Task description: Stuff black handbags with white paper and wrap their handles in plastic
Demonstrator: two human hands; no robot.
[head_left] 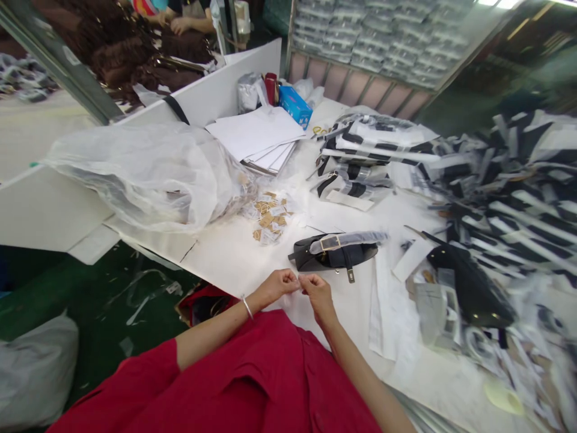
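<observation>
Close together at the table's near edge, my left hand (282, 282) and my right hand (318, 293) both pinch with their fingertips. Between them is something small and pale that I cannot make out. Just beyond the fingers lies a black handbag (311, 257), with a wrapped strap and a gold-coloured buckle (330, 242) on top. A metal clasp hangs from its near side. Behind my left hand is a loose pile of small tan tags (269, 218) with clear plastic bits.
A big translucent plastic bag (148, 174) covers the table's left part. White sheets (256, 135) and a blue box (295, 107) stand at the back. Wrapped black bags (369, 144) and strips heap up on the right. A co-worker's hands (180, 24) show at top left.
</observation>
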